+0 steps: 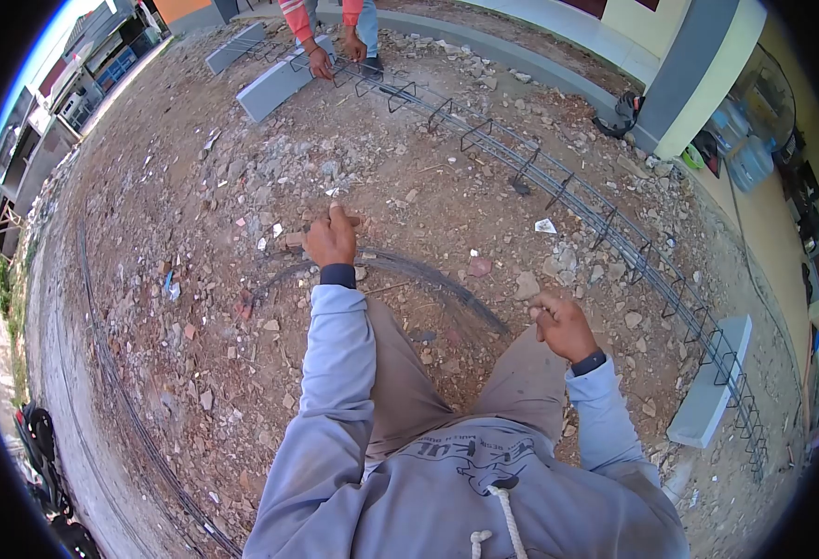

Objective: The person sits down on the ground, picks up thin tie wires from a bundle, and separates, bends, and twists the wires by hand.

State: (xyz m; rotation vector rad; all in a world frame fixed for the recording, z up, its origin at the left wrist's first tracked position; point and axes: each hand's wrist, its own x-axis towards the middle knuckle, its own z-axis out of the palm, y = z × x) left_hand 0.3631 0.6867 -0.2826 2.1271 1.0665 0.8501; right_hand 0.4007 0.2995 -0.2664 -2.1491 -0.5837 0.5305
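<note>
My left hand (331, 238) is closed above the ground in front of my left knee, its thumb pointing up. A brownish piece (293, 239) shows beside it; whether I hold it or it lies behind cannot be made out. Near my right knee, my right hand (563, 328) is curled closed, and what it holds, if anything, is too small to tell. A bundle of thin dark wires (419, 268) lies curved on the dirt between and beyond my hands. To the right a long rebar cage (595, 219) runs from the top to the lower right.
A co-worker's hands (321, 63) touch the cage's far end near a grey block (274, 88). Another block (712, 391) lies under the near end. Long rods (116, 382) lie at left. A pillar (684, 84) and water bottles (750, 166) stand at right.
</note>
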